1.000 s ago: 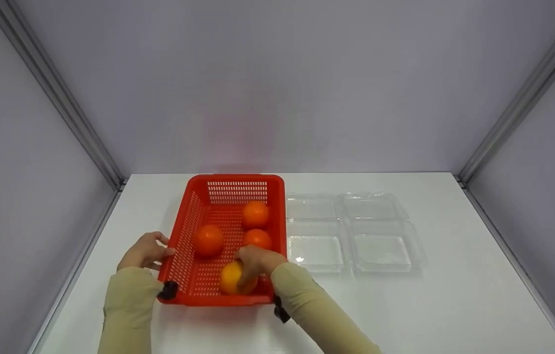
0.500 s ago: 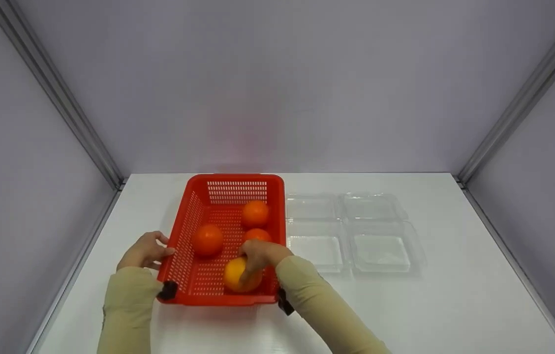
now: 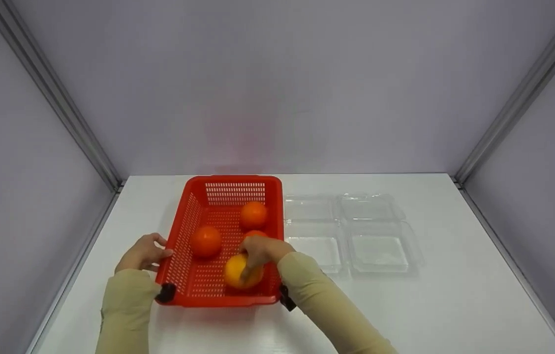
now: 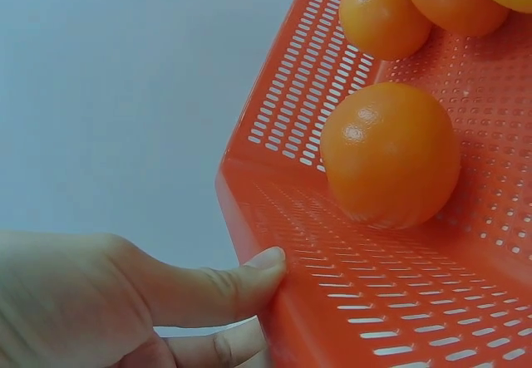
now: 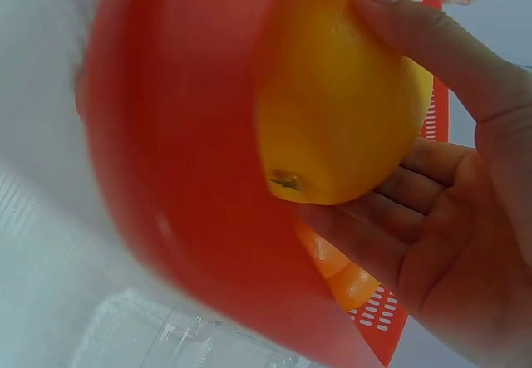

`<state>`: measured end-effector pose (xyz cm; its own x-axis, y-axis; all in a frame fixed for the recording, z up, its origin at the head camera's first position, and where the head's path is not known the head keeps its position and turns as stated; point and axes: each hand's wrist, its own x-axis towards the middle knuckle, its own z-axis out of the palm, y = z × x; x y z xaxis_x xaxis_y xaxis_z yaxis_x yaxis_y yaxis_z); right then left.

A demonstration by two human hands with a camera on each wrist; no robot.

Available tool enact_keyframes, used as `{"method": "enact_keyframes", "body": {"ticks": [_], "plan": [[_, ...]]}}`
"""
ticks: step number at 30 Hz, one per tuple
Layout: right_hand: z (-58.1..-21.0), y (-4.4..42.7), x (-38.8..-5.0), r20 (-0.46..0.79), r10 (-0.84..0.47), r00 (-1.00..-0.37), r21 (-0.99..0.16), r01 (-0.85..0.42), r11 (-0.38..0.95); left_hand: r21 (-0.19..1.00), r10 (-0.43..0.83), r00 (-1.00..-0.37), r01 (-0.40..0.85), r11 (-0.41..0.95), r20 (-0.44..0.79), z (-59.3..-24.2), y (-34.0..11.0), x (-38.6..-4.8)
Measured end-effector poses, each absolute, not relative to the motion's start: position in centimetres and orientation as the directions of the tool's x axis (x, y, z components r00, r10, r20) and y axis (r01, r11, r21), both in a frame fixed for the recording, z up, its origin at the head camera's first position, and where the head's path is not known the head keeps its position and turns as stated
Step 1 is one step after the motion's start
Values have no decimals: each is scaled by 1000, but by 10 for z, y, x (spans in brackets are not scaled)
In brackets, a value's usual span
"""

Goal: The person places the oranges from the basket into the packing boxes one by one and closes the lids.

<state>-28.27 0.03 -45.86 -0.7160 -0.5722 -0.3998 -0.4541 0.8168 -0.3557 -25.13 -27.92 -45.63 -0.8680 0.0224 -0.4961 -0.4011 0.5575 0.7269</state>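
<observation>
The right hand point(image 3: 261, 250) grasps the yellow fruit point(image 5: 337, 102) between thumb and fingers inside the basket's point(image 3: 223, 302) near end, while the left hand point(image 3: 142, 252) pinches its left rim.

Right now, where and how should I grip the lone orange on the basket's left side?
Grip the lone orange around its widest part, probably from above: it's round, uncovered on top, and sits apart from the other fruit in the basket.

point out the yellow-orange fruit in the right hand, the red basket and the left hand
Yellow-orange fruit point(image 5: 337, 98): right wrist view, middle of its peel.
Red basket point(image 3: 218, 301): head view, on its near rim.
Left hand point(image 4: 125, 295): left wrist view, towards the base of the thumb.
</observation>
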Motion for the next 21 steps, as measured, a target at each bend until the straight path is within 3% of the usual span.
{"method": "enact_keyframes", "body": {"ticks": [21], "plan": [[-448, 20, -291, -363, -601, -712, -439, -439, 784, 757, 44, -872, -397, 520, -488, -453, -279, -250]]}}
